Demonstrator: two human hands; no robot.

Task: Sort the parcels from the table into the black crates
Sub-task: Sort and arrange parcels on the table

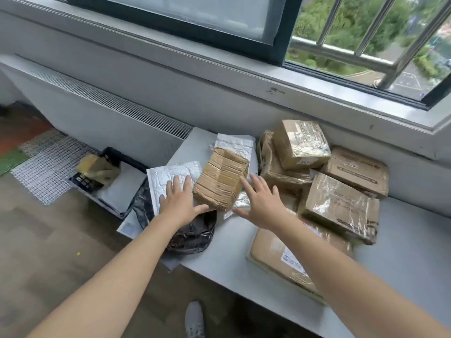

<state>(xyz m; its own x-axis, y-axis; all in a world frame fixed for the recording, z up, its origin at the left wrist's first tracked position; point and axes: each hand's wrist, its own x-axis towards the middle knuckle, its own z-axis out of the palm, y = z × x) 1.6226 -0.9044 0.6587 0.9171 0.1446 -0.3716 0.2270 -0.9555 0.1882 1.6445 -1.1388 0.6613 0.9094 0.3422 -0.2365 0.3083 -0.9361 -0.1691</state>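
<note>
Hands: both spread, empty; left hand [179, 201] over the mailer [166, 176], right hand [262, 203] beside the box [220, 180].
Grip: press your palms on opposite box sides near the bench's [244, 252] left edge.

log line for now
left hand open over silver bubble mailer | right hand open beside taped brown cardboard box | black crate on floor

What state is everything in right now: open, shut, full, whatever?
Left hand: open, flat on the silver bubble mailer.
Right hand: open, fingers spread beside the cardboard box; contact unclear.
Cardboard box: taped shut, creased.
Window: slid open at the right.
Black crate: on the floor, partly filled with parcels.
</note>
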